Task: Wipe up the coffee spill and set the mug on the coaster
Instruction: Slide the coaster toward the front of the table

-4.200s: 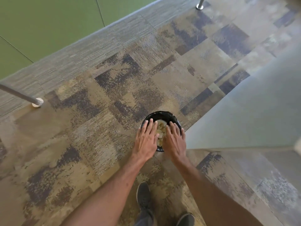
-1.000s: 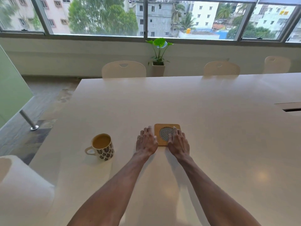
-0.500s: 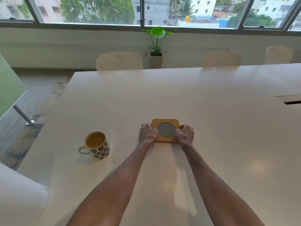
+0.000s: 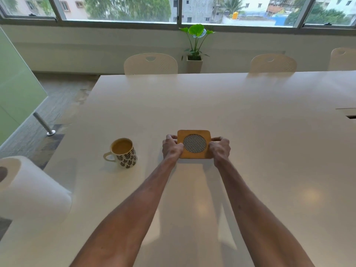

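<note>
Both hands are on the coaster (image 4: 194, 143), mid-table (image 4: 250, 112). The left hand (image 4: 172, 146) grips its left edge and the right hand (image 4: 219, 149) its right edge, fingers curled round the sides. Can't tell if it lies flat or is a hair off the surface. Looks like stiff wood w/ a mesh disc in the middle: light, rigid, won't flex, prob slides easily on that glossy top, so edge grips suit it. The mug (image 4: 124, 152) stands upright near the left hand, not touching, handle pointing left, coffee nearly to the rim. That's the tricky 1: ceramic by the look, breakable, heavy-ish, sloshes if tipped. I'd take it by the handle, keep it level, go slow. No spill visible from here. A paper-towel roll (image 4: 32, 191) is at the near-left corner.
</note>
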The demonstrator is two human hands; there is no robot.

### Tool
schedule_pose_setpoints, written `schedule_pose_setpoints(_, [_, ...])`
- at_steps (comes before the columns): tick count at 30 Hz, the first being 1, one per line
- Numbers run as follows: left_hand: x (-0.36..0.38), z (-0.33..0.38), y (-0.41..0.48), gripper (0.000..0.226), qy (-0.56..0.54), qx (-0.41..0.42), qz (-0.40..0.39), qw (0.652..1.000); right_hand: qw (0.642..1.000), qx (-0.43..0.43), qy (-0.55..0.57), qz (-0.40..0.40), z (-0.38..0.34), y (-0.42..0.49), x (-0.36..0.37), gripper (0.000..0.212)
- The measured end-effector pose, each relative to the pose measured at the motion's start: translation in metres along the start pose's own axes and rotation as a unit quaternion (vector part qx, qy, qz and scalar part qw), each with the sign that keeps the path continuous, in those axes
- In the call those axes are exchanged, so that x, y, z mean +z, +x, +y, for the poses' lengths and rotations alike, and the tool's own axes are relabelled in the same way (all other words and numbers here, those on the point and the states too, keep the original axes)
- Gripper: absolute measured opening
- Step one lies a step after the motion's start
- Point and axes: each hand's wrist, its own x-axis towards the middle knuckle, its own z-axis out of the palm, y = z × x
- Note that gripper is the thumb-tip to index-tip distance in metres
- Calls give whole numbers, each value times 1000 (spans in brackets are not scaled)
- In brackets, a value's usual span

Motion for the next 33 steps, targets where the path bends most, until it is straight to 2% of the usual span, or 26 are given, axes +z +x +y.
schedule_pose_setpoints(20, [-57, -71, -114, 40, -18, -26, 117, 993, 993, -37, -8, -113, 50, -116, -16, 31])
schedule_pose_setpoints(33, [-100, -108, -172, 42, 63, 10, 113, 992, 986, -104, -69, -113, 77, -194, -27, 33])
